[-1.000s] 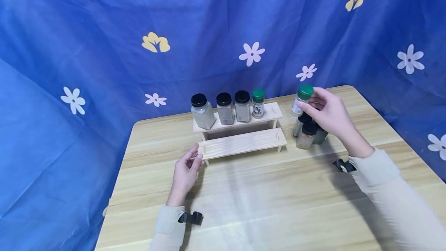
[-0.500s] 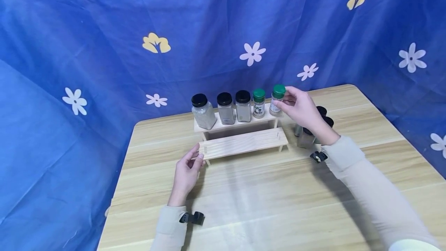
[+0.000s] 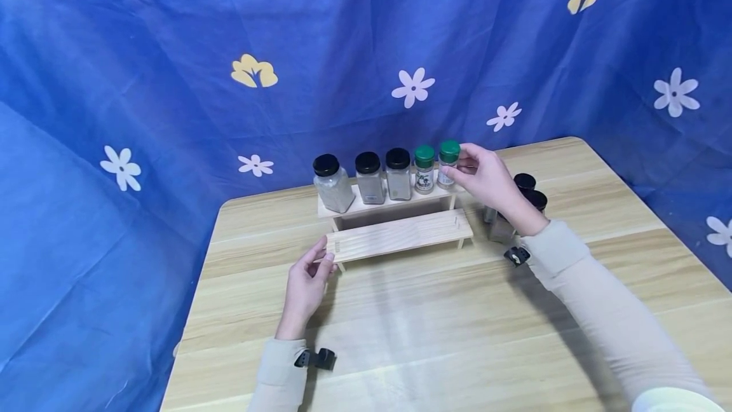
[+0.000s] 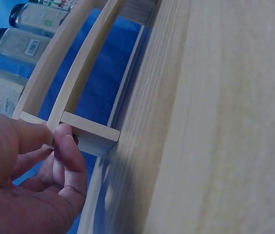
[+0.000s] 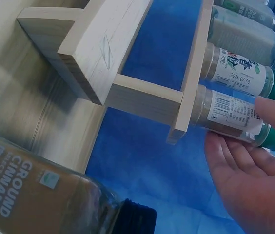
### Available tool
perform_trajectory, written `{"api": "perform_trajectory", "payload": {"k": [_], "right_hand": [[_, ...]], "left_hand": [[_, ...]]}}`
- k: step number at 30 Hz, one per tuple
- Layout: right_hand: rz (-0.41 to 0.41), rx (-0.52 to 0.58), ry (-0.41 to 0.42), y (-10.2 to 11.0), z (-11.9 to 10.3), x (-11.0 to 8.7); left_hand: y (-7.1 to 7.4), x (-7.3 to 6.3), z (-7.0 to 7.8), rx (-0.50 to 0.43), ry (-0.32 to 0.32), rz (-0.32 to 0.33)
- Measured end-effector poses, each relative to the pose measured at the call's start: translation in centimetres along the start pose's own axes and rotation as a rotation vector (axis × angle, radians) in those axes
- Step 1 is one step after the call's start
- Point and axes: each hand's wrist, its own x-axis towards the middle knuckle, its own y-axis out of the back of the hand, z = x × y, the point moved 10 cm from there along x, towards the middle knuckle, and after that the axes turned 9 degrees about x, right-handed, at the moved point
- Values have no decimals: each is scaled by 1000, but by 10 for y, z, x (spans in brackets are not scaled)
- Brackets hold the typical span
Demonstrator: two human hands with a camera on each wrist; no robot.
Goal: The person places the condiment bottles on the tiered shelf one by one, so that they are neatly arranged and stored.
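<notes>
My right hand [image 3: 486, 177] holds a small green-capped spice jar [image 3: 448, 167] at the right end of the upper step of a two-tier wooden rack [image 3: 400, 235]. In the right wrist view the thumb and fingers are round this jar [image 5: 230, 114], its base at the shelf board. Beside it stands another green-capped jar [image 3: 424, 170], then black-capped jars [image 3: 398, 175] along the same step. My left hand [image 3: 307, 281] pinches the left end of the lower step; the left wrist view shows thumb and fingertips on the board's end [image 4: 54, 119].
Several black-capped jars [image 3: 501, 229] stand on the table right of the rack, partly behind my right arm. One is a ground cinnamon jar [image 5: 45, 185] in the right wrist view. A blue flowered curtain [image 3: 332, 68] hangs behind the wooden table [image 3: 400, 348].
My right hand has carried the green-capped jar left from above the group of jars to the upper step, beside the other green-capped one. My left hand has stayed at the rack.
</notes>
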Motion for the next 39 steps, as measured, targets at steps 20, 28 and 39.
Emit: {"api": "perform_trajectory", "payload": {"k": [20,28,39], "right_hand": [[175,106,26,83,13,-44],[242,157,-3,118,45,-72],[204,87,-84,123,91,-112]], "left_hand": [[-4,2,-1,-16,-14,-8],[-3,3,-3,-36,1,-29],[-4,3,-3,-25,-3,-36]]}}
